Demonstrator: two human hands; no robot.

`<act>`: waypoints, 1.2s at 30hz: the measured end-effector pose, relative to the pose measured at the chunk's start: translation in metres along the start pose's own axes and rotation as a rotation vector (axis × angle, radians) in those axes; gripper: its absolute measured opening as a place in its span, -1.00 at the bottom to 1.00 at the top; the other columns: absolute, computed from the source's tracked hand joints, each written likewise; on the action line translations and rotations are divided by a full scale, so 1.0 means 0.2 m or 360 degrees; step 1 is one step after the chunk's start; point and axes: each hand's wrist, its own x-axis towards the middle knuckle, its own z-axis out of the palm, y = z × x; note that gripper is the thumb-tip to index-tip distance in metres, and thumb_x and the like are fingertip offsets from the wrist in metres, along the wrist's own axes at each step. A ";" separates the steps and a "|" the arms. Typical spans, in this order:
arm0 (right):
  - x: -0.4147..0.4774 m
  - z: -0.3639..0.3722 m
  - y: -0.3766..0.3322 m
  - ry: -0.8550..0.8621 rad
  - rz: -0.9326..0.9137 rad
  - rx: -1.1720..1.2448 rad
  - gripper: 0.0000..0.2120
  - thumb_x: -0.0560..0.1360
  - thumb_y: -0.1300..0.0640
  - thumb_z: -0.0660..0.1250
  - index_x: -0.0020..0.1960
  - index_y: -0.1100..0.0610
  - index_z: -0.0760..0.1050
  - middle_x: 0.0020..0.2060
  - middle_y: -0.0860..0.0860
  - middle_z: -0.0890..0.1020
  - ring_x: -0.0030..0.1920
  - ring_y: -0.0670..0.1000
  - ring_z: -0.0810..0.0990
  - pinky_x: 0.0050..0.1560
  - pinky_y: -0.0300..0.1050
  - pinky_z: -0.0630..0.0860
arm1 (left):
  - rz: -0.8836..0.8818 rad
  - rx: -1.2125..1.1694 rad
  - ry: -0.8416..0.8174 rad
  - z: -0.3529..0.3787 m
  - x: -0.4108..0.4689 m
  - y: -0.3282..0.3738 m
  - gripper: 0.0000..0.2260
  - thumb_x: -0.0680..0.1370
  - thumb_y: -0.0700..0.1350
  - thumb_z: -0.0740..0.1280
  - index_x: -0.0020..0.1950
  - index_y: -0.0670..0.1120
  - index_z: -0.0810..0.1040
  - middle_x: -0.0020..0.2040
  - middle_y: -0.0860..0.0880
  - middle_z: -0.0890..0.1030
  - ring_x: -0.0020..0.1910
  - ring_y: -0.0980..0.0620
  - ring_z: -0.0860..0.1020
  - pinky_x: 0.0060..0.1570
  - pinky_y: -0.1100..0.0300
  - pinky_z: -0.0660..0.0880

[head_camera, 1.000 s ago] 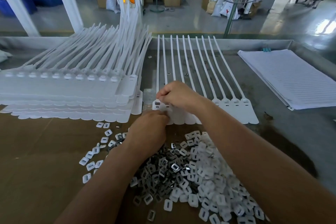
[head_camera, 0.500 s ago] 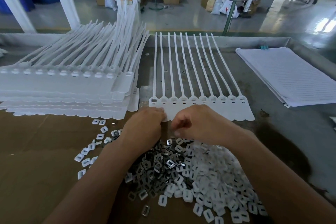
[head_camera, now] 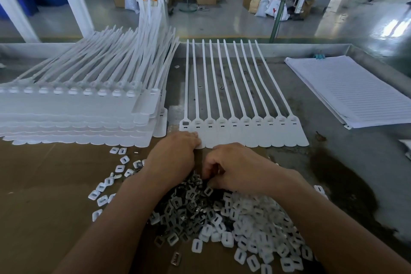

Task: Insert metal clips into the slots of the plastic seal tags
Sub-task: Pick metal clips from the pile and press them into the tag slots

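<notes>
No word, number or brand could be read anywhere. The sheets (head_camera: 347, 89) at the far right carried only fine ruled lines, too small to tell as writing. A white sack (head_camera: 271, 9) on the floor far beyond the table bore a red mark, too blurred to read. The tags (head_camera: 255, 134) had plain white faces.

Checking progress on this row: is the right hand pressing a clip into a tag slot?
No, the right hand has its fingers curled into the pile of metal clips, well short of the tag slots.
</notes>
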 end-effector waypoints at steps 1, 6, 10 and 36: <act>0.00 0.00 0.00 -0.0008 0.0004 0.0013 -0.90 0.43 0.15 0.40 -0.06 0.08 0.57 -0.21 -0.18 0.47 -0.20 -0.20 0.42 -0.18 -0.42 0.35 | -0.0001 -0.0006 0.0001 0.00 0.00 0.00 -0.58 0.52 -0.28 0.11 0.35 -0.03 0.40 0.42 0.06 0.31 0.39 0.14 0.25 0.20 0.36 -0.11; -0.01 -0.01 0.02 0.0042 0.0059 0.0135 -0.84 0.45 0.18 0.37 -0.22 0.04 0.41 -0.31 -0.16 0.48 -0.31 -0.21 0.42 -0.26 -0.40 0.35 | 0.0020 -0.0024 0.0019 0.01 0.00 0.00 -0.60 0.52 -0.27 0.13 0.33 -0.04 0.42 0.41 0.04 0.34 0.37 0.13 0.28 0.21 0.37 -0.06; -0.01 -0.02 0.03 0.0181 0.0121 0.0311 -0.77 0.42 0.21 0.39 -0.28 -0.04 0.39 -0.34 -0.16 0.49 -0.34 -0.29 0.44 -0.30 -0.42 0.39 | 0.0002 -0.0065 0.0029 0.01 -0.01 -0.01 -0.59 0.51 -0.27 0.13 0.34 -0.04 0.42 0.41 0.05 0.34 0.37 0.13 0.27 0.24 0.35 0.10; 0.28 -0.14 0.11 0.0603 0.0441 0.0471 -0.90 0.46 0.27 0.35 -0.17 0.10 0.55 -0.22 0.08 0.66 -0.20 0.00 0.66 -0.06 -0.09 0.61 | 0.0058 -0.0039 0.0072 0.01 -0.03 -0.01 -0.67 0.50 -0.28 0.12 0.17 -0.09 0.55 0.21 -0.03 0.53 0.17 0.01 0.47 0.11 0.19 0.41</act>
